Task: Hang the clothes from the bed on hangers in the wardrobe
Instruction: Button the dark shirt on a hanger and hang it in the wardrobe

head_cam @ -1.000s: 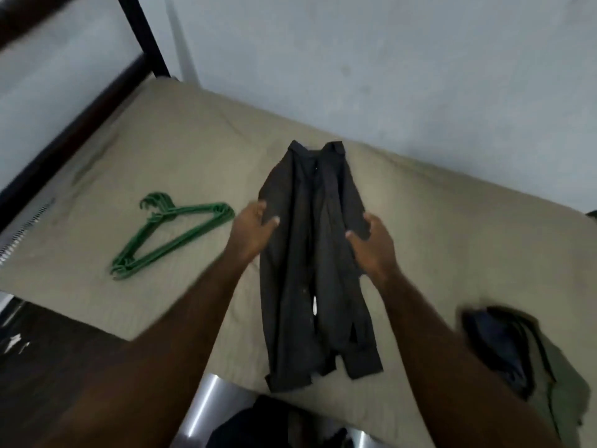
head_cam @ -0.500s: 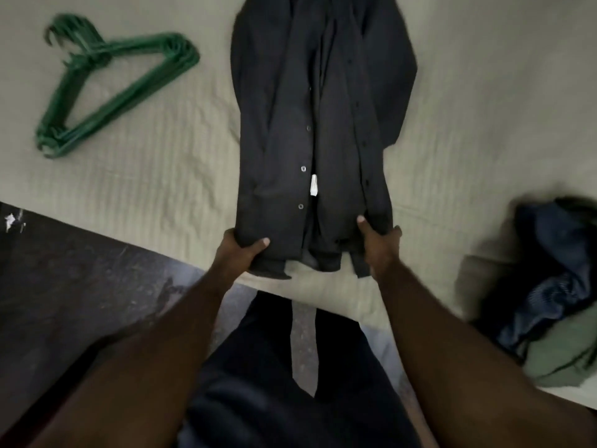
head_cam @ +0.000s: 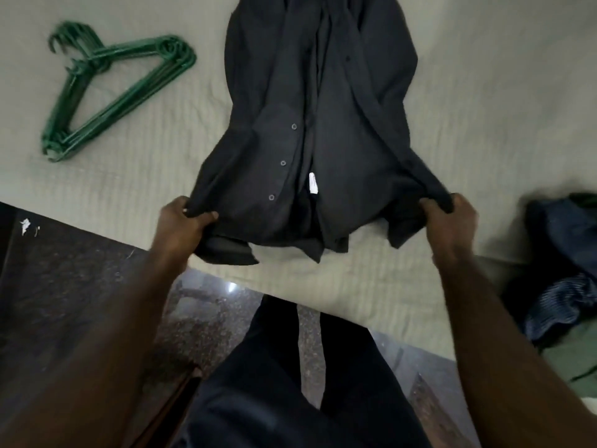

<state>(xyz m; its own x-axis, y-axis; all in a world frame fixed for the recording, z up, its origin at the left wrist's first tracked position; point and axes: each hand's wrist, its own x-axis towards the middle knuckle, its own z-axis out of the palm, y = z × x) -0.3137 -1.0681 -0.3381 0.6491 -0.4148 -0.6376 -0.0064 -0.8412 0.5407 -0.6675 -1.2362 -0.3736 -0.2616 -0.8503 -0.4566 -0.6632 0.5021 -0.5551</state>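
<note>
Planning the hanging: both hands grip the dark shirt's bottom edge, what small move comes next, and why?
Probably free the left hand and reach for the green hangers beside the dark shirt on the bed: the shirt lies spread, and the hangers sit on that side.

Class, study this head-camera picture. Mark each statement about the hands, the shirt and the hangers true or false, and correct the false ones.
1. The left hand and the right hand each grip the lower edge of the dark shirt. True.
2. The green hangers lie to the right of the shirt. False: they lie to its left, on the bed.
3. The shirt hangs in the air, clear of the bed. False: most of it lies spread on the bed.
4. A pile of other clothes lies at the right of the bed. True.
</note>
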